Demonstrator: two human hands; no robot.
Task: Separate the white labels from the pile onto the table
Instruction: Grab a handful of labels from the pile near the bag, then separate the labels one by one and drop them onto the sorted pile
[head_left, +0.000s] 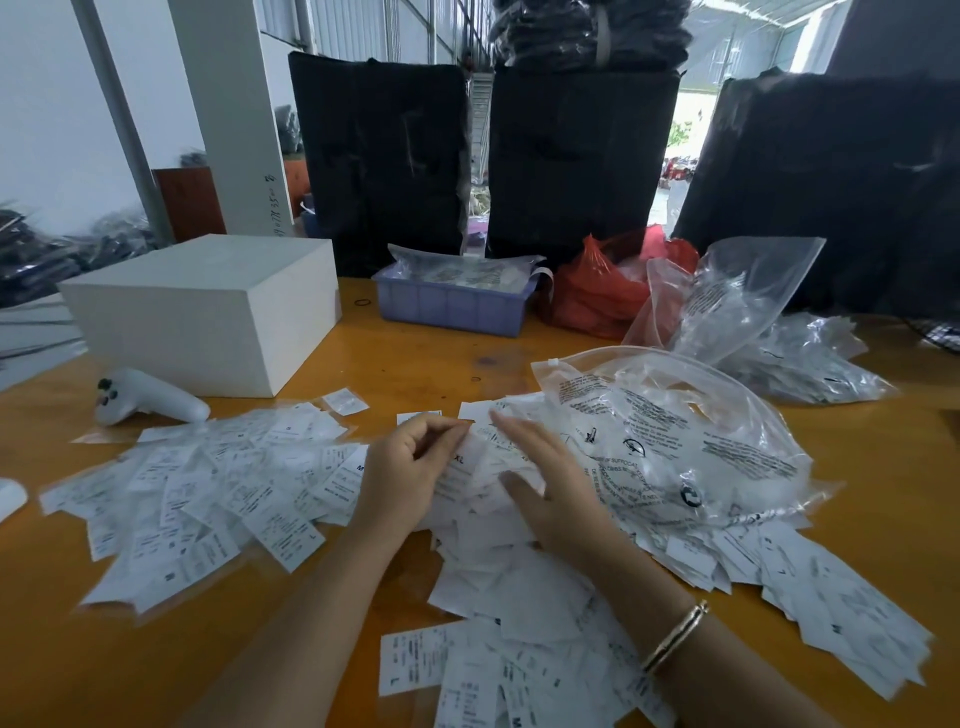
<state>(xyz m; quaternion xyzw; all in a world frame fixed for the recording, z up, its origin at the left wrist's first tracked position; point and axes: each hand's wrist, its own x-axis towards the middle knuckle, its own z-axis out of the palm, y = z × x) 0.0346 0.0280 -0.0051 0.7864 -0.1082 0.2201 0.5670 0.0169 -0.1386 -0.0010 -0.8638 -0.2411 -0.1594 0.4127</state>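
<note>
- Spread of white printed paper labels (208, 493) lies on the orange wooden table (78, 649) at 9 o'clock of the hands; looks like the sorted side.
- Left hand (402, 467), fingers curled, pinches a label marked XL (460, 462) at its upper edge.
- Right hand (540, 483) lies flat, fingers straight, on the central pile of white labels (514, 582), holding nothing.
- Clear printed plastic zip bag (675, 441) at 3 o'clock covers part of the pile.
- Step: sorting mid-way. Next move likely calls for carrying the pinched label toward 9 o'clock.
</note>
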